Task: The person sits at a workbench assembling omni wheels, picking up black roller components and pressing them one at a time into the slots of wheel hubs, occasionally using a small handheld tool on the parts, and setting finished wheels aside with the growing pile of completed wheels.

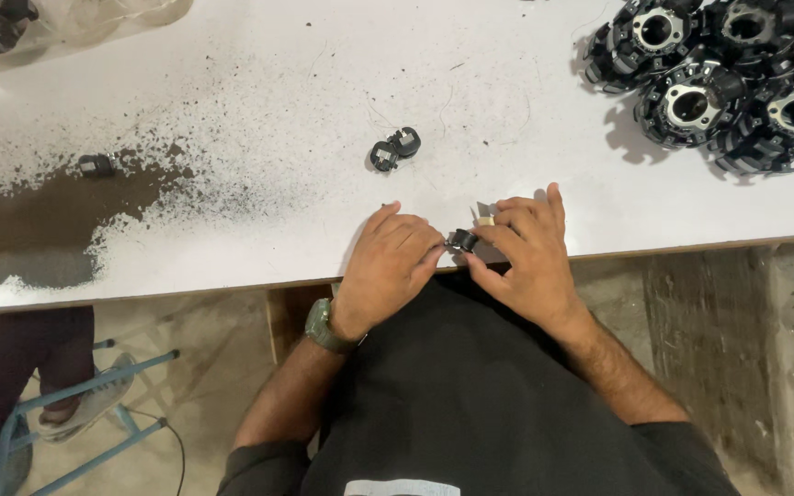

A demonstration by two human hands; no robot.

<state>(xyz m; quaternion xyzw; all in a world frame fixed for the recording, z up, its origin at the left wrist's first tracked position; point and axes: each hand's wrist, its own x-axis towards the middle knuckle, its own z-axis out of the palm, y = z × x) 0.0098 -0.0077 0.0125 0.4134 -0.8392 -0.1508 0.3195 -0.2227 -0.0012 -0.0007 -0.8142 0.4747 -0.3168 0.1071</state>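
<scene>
A small black plastic ring-shaped part [461, 241] is sitting at the near edge of the white worktop [277, 110], its round body mostly hidden by fingers. Farther in on the worktop from this part, a pair of small black clip-like pieces [394, 149] is lying loose, well apart from it. A heap of larger black round housings with pale metal centres [719, 83] is piling up far to the right of the part, and a spread of dark powder [57, 211] is covering the tabletop far to its left, with another small black piece [96, 165] lying in it. Nothing is standing between the part and the hands. The left hand [386, 268] and right hand [530, 253] are pinching the part from either side, fingertips closing on it, a wristwatch [323, 327] showing on the left wrist.
</scene>
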